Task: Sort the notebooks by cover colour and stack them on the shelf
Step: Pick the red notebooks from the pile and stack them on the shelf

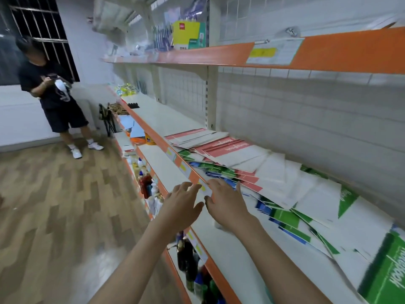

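The left hand (183, 202) reaches forward with fingers spread and relaxed, holding nothing; its fingertips lie at the orange front edge of the shelf (166, 119), at a price strip (205, 187). Just beside it, the right hand (225, 201) is likewise released, fingers straight and a little apart, over the shelf's edge; its fingertips reach the near rim of the notebooks (252, 172), though blur hides whether they touch.

The shelf is white, long and runs away to the left, with a wire grid (182, 93) behind it. An upper shelf (219, 55) carries a yellow-green box (188, 35). A lower shelf (157, 163) holds bottles (145, 183). The floor (54, 205) is wood-patterned, and a person (51, 91) in dark clothes stands far left, beneath a barred window (37, 29).

The notebooks lie in a loose, fanned heap on the shelf, starting just right of the hands and stretching to the right: red covers at the far left end, green and blue mixed in the middle, 1 large green cover at the near right.
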